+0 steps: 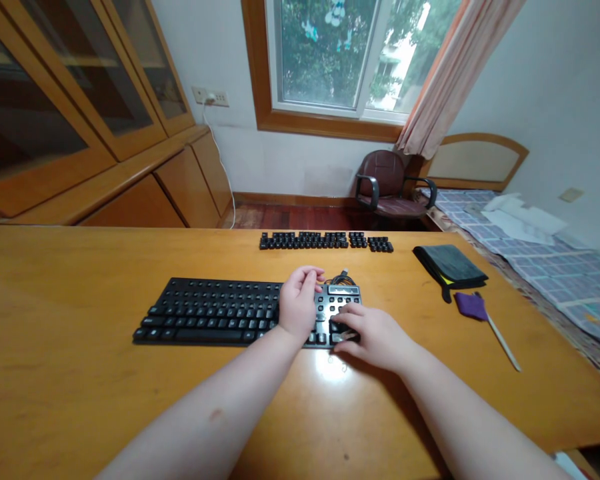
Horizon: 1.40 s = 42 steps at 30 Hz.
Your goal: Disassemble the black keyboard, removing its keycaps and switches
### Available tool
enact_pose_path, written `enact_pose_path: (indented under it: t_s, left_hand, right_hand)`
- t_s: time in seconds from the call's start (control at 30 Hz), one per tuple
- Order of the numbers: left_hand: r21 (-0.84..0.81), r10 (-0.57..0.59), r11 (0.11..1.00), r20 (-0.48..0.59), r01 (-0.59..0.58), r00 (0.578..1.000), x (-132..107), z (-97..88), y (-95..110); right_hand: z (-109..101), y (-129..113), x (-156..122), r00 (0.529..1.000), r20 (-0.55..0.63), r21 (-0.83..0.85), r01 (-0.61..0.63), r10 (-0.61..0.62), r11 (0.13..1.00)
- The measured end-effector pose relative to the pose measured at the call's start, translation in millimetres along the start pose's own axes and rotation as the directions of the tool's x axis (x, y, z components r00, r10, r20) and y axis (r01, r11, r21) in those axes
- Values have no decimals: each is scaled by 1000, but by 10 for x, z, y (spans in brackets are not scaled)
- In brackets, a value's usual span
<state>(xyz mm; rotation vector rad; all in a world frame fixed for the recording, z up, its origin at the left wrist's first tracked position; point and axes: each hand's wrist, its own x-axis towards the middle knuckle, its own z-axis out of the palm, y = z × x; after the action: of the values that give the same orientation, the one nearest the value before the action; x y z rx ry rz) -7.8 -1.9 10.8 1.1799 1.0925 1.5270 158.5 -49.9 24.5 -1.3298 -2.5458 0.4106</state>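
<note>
A black keyboard (205, 313) lies flat on the wooden table. Its upper rows show bare switch posts, while the lower rows carry black keycaps. My left hand (299, 303) is over the keyboard, just left of the number pad, with its fingers curled together. Whatever may be inside those fingers is hidden. At the number pad's lower right corner, my right hand (377, 333) pinches a small, thin, pale tool (349, 335) between thumb and fingers, close against the keys. A coiled black cable (344, 278) sits behind the number pad.
Loose black keycaps (305, 241) stand in rows near the table's far edge. On the right lie a dark folded cloth or pouch (450, 264) and a purple-headed item (471, 306) with a white stick. Beyond the table are an office chair (387, 180) and a bed (520, 233).
</note>
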Motion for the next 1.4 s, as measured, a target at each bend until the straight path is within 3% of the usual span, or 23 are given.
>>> enact_pose_path:
  t_s: [0.1, 0.27, 0.57, 0.67, 0.73, 0.83, 0.97, 1.03, 1.2, 1.3, 1.4]
  left_hand:
    - [9, 49, 999, -58, -49, 997, -4, -20, 28]
    - [21, 52, 998, -16, -52, 999, -4, -19, 57]
    - [151, 78, 984, 125, -97, 989, 6, -24, 32]
    - [318, 102, 930, 264, -186, 959, 7, -14, 44]
    - [440, 110, 848, 399, -296, 910, -5, -5, 58]
    - [547, 77, 709, 567, -445, 820, -39, 8, 69]
    - [566, 41, 575, 701, -591, 712, -82, 11, 56]
    - [573, 23, 535, 725, -621, 688, -92, 6, 45]
    - [595, -2, 510, 724, -622, 690, -94, 5, 25]
    - [595, -1, 511, 722, -620, 692, -92, 14, 16]
    - [597, -3, 516, 718, -614, 696, -93, 19, 6]
  right_hand:
    - [29, -61, 18, 998, 45, -50, -36, 38, 998]
    - [-64, -19, 0, 993, 80, -28, -89, 91, 996]
    - [-469, 516, -282, 931, 152, -9, -334, 331, 943]
    - [-585, 523, -328, 965, 63, 73, -259, 255, 963]
    - [-605, 469, -318, 988, -55, 159, -135, 146, 978]
    - [-524, 396, -282, 962, -263, 242, -6, 71, 970]
    - [-311, 375, -233, 859, -467, 338, -43, 208, 940]
    - [-211, 368, -192, 832, -442, 475, -100, 336, 874]
    - [-36, 327, -31, 794, -246, 767, -192, 556, 613]
    - [22, 323, 37, 773, -219, 805, -202, 596, 558]
    - [49, 341, 65, 780, -209, 797, -213, 589, 565]
